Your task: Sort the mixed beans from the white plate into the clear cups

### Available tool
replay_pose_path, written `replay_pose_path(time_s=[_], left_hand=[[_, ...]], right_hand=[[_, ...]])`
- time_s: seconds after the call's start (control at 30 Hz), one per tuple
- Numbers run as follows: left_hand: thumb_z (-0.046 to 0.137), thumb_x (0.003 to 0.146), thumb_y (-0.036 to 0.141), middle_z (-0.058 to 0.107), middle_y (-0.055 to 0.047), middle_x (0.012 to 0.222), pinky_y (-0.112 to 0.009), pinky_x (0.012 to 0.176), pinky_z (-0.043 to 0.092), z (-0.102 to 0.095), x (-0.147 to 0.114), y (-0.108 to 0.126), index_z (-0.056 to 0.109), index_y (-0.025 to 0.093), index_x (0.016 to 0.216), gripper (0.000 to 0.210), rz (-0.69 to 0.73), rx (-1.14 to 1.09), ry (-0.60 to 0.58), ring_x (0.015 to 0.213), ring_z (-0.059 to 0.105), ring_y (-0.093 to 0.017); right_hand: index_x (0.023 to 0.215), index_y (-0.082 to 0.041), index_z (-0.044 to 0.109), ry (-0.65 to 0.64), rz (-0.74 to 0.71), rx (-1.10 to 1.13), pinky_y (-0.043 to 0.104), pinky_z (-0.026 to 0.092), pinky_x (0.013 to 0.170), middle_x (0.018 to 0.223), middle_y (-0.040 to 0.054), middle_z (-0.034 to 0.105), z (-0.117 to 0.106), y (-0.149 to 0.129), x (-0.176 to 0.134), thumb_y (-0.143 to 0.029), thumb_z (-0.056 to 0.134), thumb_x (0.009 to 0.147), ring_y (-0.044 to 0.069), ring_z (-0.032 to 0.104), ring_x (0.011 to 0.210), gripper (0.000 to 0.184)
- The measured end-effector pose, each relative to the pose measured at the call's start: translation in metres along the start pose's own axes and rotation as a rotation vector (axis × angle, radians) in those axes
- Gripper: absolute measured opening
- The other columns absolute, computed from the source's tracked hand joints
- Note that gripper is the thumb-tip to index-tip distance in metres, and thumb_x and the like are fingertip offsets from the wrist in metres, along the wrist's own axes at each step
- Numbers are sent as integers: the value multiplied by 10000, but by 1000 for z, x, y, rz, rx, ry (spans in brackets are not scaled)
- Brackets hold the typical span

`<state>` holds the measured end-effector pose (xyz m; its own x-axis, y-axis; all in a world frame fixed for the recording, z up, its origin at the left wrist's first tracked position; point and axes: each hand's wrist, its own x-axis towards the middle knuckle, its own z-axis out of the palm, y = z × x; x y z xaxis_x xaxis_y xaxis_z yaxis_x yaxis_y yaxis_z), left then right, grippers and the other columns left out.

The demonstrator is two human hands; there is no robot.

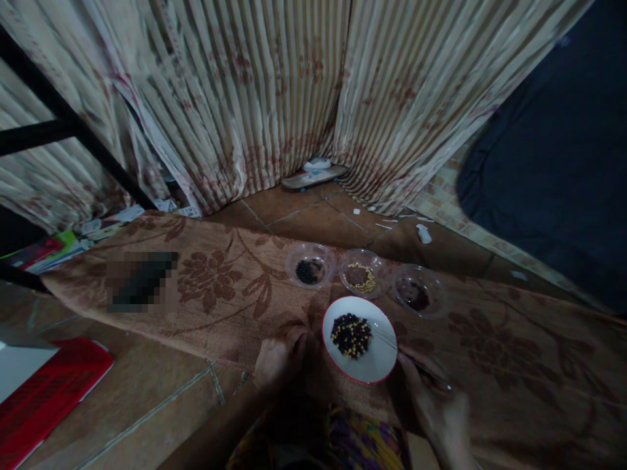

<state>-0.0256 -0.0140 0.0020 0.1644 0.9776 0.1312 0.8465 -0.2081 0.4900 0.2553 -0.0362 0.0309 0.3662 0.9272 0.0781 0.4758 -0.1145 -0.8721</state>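
My right hand (438,401) grips a thin metal fork (425,371), its narrow prongs reaching over the inside of a white plate (379,365) with a red rim. A heap of mixed dark and yellow beans (351,335) lies on the plate's left side. Left of the plate, my left hand (279,358) rests on the cloth, curled into a loose fist with nothing seen in it. Behind the plate stand three clear plastic bowls: one bowl (290,266) with black beans, a middle bowl (365,253) with yellow ones, and a right bowl (438,290) with dark reddish ones.
A brown flowered cloth (235,326) covers the long low table. A blurred dark object (144,281) lies at its left. Beyond are striped curtains (274,98), a skateboard (313,177) and white scraps on the tiled floor. A red basket (63,385) stands lower left.
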Motion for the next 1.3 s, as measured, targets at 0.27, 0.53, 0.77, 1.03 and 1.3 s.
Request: replay_pose_path(time_s=[0.27, 0.53, 0.77, 1.03, 1.3], left_hand=[[439, 972, 229, 733, -37, 916, -261, 758, 514, 1, 0, -1, 646, 224, 979, 207, -6, 13, 1, 847, 696, -176], [426, 983, 236, 731, -24, 932, -257, 746, 505, 1, 0, -1, 635, 227, 991, 210, 1, 9, -12, 845, 694, -170], [430, 983, 247, 732, -17, 915, -247, 701, 488, 1, 0, 0, 635, 231, 994, 205, -8, 37, -16, 808, 691, -168], [418, 984, 240, 730, -23, 901, -249, 733, 495, 0, 1, 1, 634, 222, 980, 216, 16, 17, 22, 820, 682, -164], [419, 975, 213, 716, -31, 914, -255, 769, 495, -4, 2, 3, 634, 217, 943, 218, 22, -5, 6, 852, 674, -167]], right_hand=[[850, -222, 757, -39, -50, -11, 338, 552, 763, 989, 88, 724, 5, -4, -1, -502, 655, 804, 244, 678, 920, 302], [854, -233, 765, -31, -81, -42, 312, 543, 730, 1004, 84, 721, 12, -9, 2, -518, 652, 801, 235, 668, 937, 311], [864, -240, 762, -53, -51, -73, 302, 537, 721, 1029, 74, 718, 12, -4, 1, -538, 649, 798, 237, 657, 982, 325], [875, -234, 761, -39, -79, -61, 306, 535, 733, 1014, 77, 714, 12, -5, 1, -520, 647, 805, 232, 663, 960, 316], [865, -221, 760, -20, -91, -29, 338, 525, 792, 991, 81, 727, 9, -7, 1, -503, 650, 809, 236, 666, 949, 308]])
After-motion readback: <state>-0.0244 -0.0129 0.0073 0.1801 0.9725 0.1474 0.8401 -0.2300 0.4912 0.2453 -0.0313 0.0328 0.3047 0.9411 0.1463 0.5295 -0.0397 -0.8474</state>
